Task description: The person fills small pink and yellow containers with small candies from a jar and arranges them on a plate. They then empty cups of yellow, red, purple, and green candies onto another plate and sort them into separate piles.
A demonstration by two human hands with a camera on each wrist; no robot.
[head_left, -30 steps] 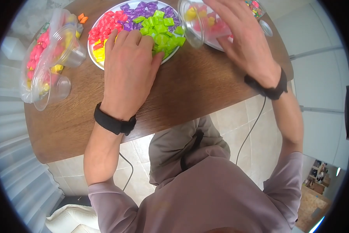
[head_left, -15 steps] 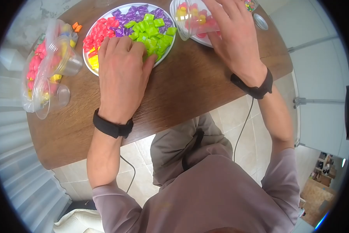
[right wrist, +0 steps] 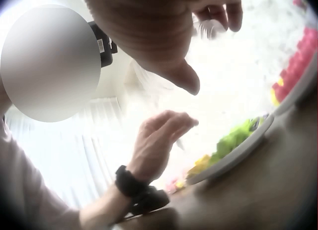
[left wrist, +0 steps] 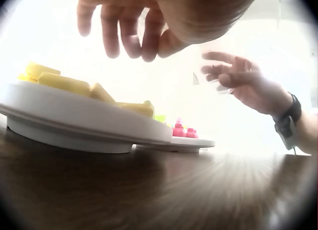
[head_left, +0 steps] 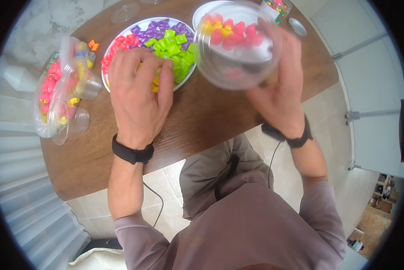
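My left hand (head_left: 136, 99) hovers over the near side of a white plate (head_left: 104, 82), its fingers loosely bent with nothing in them. Wrapped candies are grouped by colour on that plate: red (head_left: 121, 43), purple (head_left: 163, 27), green (head_left: 170, 45) and yellow (left wrist: 64, 84). My right hand (head_left: 286, 85) holds a clear plastic cup (head_left: 202, 67) by its side, the wide round mouth tilted up toward the head camera. Seen through the cup, pink and yellow candies stand out over a second white plate (head_left: 197, 14). In the left wrist view, pink bottle-shaped candies (left wrist: 179, 129) rest on that plate.
At the left, a clear bag (head_left: 42, 96) of pink and yellow pieces lies beside clear cups (head_left: 78, 119). Two orange pieces (head_left: 93, 45) sit behind them. A jar of coloured bits (head_left: 280, 10) and a round metal lid (head_left: 297, 27) are at the far right.
My right hand has brought the cup nearer my body and turned its mouth upward. My left hand has risen off the candies, and yellow ones now show beneath it.
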